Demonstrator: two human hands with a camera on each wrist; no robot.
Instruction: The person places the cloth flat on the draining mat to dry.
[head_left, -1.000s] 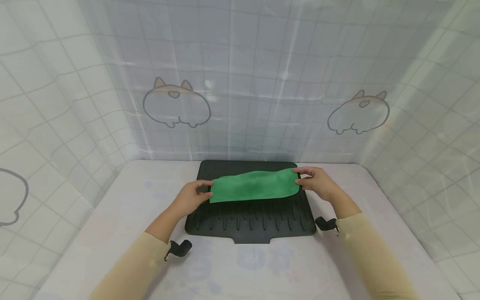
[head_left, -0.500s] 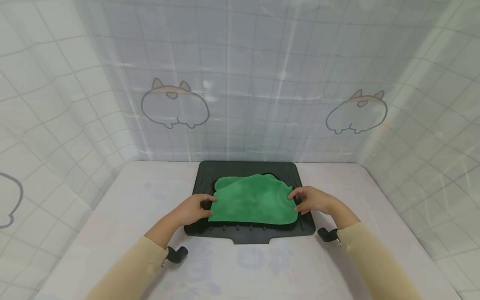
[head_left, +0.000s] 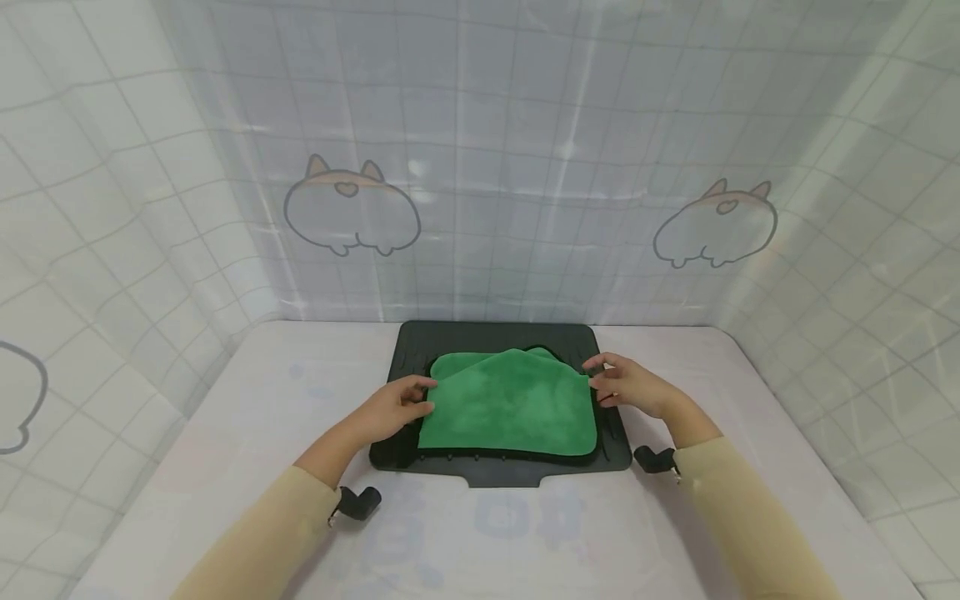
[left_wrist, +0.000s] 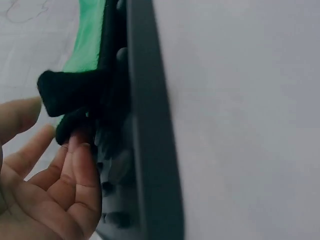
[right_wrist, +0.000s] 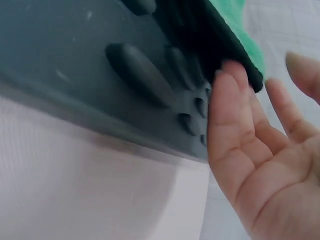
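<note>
A green towel [head_left: 517, 408] with a black edge lies folded over on a black ridged draining mat [head_left: 495, 333], its upper layer set slightly askew over the lower one. My left hand [head_left: 393, 408] is at the towel's left side. In the left wrist view its fingertips touch the dark folded edge of the towel [left_wrist: 87, 50], while the thumb stands apart. At the right side is my right hand [head_left: 626, 385]. The right wrist view has its fingers [right_wrist: 227, 100] reaching under the black-edged corner, thumb away from the fabric.
The mat rests on a pale patterned table [head_left: 480, 542], with a tab on its near edge. Behind it rises a tiled-print curtain [head_left: 510, 167], which continues along both sides. A small black device [head_left: 358, 503] is strapped at each wrist.
The towel, held up as a narrow strip a second ago, came down toward me and lies spread on the mat. Both thumbs let go, and the hands slid back slightly along its sides.
</note>
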